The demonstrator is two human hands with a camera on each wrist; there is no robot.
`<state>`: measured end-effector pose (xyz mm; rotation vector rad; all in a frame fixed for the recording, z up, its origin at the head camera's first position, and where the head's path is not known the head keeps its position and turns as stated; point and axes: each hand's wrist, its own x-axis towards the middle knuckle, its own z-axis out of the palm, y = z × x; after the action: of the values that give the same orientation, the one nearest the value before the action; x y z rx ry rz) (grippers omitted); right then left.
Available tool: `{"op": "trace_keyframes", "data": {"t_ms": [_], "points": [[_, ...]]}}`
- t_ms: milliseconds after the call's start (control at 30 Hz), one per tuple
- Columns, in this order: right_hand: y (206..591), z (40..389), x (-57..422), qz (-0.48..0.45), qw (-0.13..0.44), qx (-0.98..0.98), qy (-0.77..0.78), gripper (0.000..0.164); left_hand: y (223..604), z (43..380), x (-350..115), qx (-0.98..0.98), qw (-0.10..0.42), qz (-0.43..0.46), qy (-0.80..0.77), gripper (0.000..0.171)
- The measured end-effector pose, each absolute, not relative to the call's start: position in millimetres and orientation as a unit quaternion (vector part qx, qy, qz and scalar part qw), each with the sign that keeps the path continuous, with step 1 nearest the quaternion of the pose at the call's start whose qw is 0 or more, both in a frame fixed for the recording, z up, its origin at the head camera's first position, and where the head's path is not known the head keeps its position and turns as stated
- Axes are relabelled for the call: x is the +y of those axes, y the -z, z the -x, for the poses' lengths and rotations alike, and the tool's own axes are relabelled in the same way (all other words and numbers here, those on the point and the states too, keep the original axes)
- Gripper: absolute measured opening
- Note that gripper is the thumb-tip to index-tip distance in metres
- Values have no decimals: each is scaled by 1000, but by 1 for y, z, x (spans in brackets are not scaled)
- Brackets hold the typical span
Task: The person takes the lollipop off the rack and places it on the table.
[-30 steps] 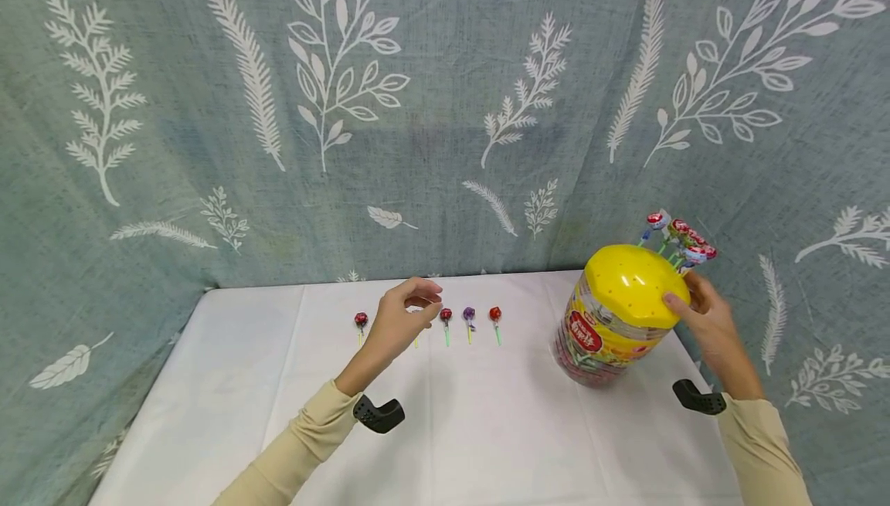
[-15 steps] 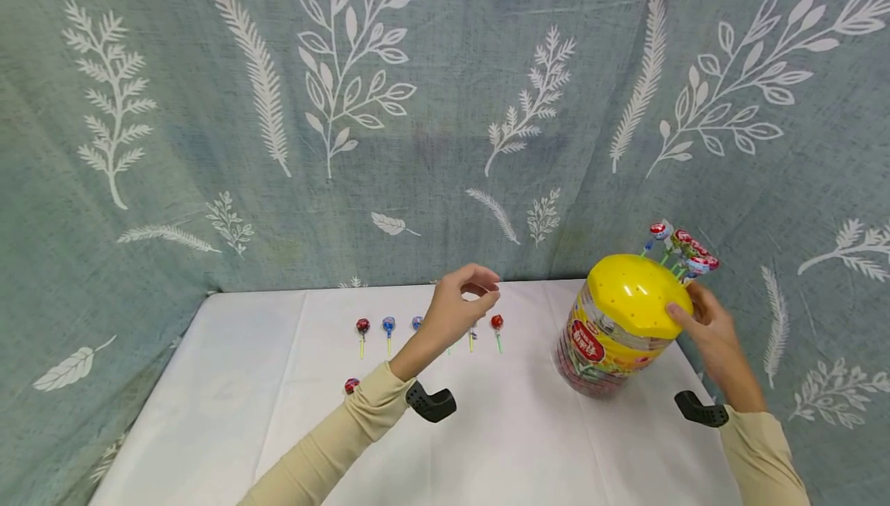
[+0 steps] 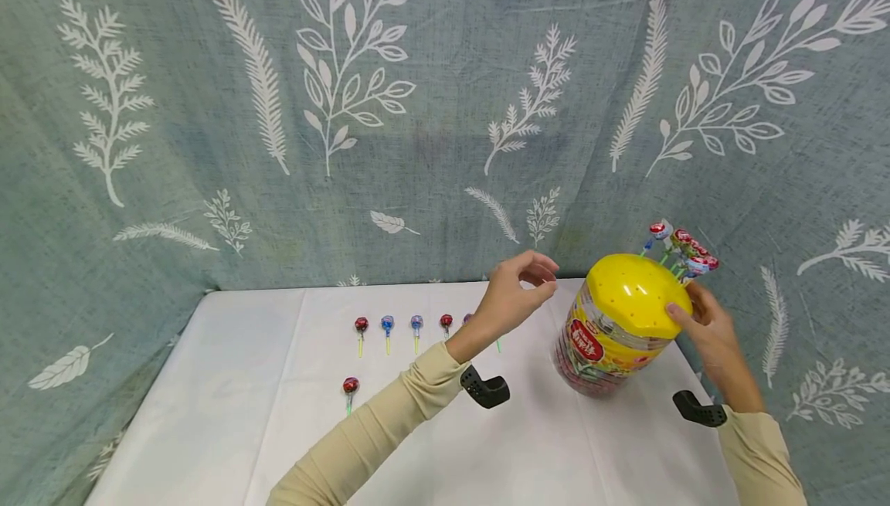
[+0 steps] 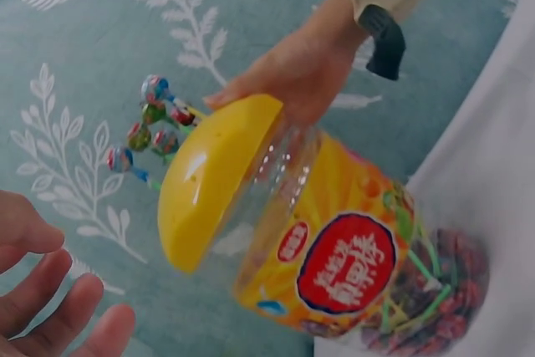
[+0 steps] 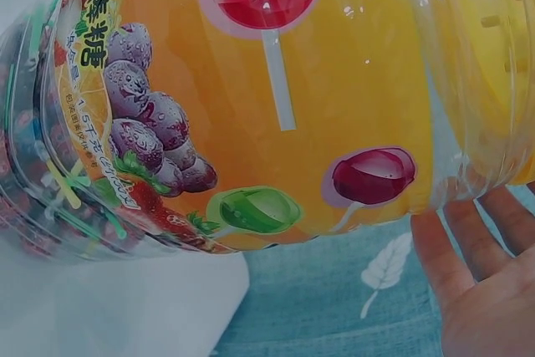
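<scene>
A clear plastic candy jar (image 3: pixel 612 344) with a domed yellow lid (image 3: pixel 636 293) stands at the right of the table. Several wrapped lollipops (image 3: pixel 684 247) stick out of holes at the lid's far right edge. My right hand (image 3: pixel 709 328) grips the jar's upper right side, its thumb on the lid; in the right wrist view its fingers (image 5: pixel 472 244) touch the neck. Left of the jar, my left hand (image 3: pixel 514 297) hovers, fingers loosely bent and apart from it. Nothing shows between those fingers (image 4: pixel 63 315) in the left wrist view.
Several lollipops lie in a row along the back of the white table (image 3: pixel 208 382), one blue lollipop (image 3: pixel 387 324) among them. A single red lollipop (image 3: pixel 351 386) lies in front, near the left forearm. A green leaf-patterned curtain (image 3: pixel 445 143) hangs behind.
My left hand has moved right, from above the row of lollipops to beside the jar, uncovering several of them. My right hand stays on the jar.
</scene>
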<state>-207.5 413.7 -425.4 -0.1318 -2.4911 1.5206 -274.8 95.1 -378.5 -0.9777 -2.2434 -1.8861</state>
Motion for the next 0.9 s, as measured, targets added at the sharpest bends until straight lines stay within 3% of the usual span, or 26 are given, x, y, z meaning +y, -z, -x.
{"op": "trace_keyframes", "data": {"t_ms": [333, 900], "points": [[427, 208, 414, 42, 116, -840, -528, 68, 370, 281, 128, -714, 45, 336, 612, 16], [429, 212, 414, 62, 118, -835, -533, 68, 355, 287, 208, -691, 26, 360, 627, 20]]}}
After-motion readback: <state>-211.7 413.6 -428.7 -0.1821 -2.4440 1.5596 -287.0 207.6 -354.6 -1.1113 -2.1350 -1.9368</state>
